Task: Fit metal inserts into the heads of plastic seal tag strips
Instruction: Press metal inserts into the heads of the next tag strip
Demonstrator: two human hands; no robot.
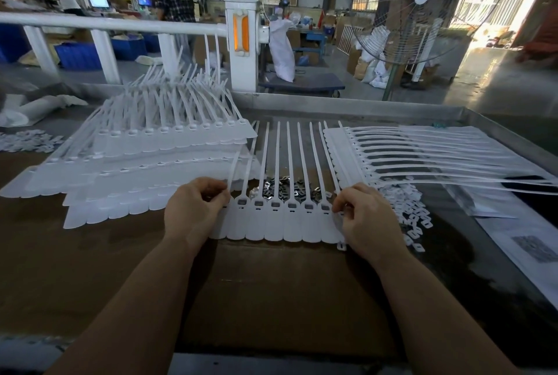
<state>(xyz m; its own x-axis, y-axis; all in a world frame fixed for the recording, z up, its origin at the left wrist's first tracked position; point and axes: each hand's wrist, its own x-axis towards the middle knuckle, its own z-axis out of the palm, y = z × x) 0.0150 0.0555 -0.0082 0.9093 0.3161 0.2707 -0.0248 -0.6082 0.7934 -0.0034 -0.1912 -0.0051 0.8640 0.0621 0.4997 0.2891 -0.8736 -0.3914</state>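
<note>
A white sheet of joined seal tag strips (280,223) lies flat in front of me, its heads in a row with dark inserts showing in several of them. My left hand (196,208) pinches the sheet's left end with curled fingers. At the right end, my right hand (365,217) pinches the last head the same way. A pile of small metal inserts (287,189) lies just behind the row of heads, under the strips' tails.
A big stack of strip sheets (157,163) fills the left of the table. More sheets (422,154) lie on the right, tails pointing right. Small white plastic pieces (413,217) are scattered by my right hand. A white rail (120,25) and a fan (416,12) stand behind.
</note>
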